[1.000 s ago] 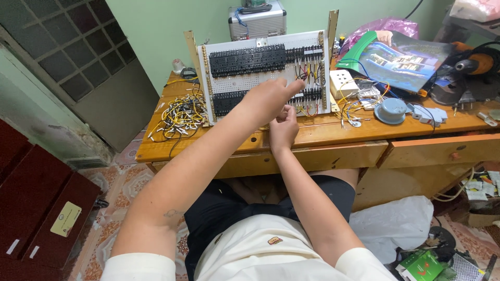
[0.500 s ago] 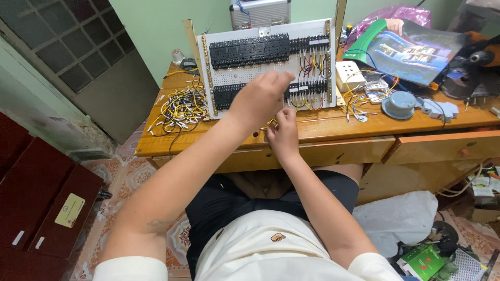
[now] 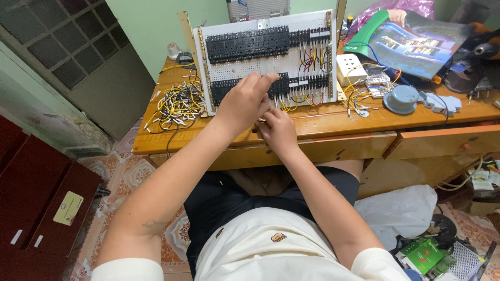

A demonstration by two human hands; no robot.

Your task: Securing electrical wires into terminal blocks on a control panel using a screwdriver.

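A: Your left hand (image 3: 245, 101) is raised at the white wiring board (image 3: 265, 57), fingers pinched at the lower row of black terminal blocks (image 3: 271, 86); I can't tell what it pinches, too small. Your right hand (image 3: 278, 130) sits low on the worktop (image 3: 323, 122) edge, curled shut, contents hidden.

B: Risks?

A: Judging from this, your left forearm blocks your view of the terminals, so a wire could go in the wrong slot. The loose pile of yellow and white wires (image 3: 174, 106) lies near your left elbow; a sweep could drag it off the edge.

B: Containers?

A: 1 drawer (image 3: 442, 143) stands slightly open at right, inside not visible. Grey round cap (image 3: 402, 99) is beside the wall socket (image 3: 350, 68).
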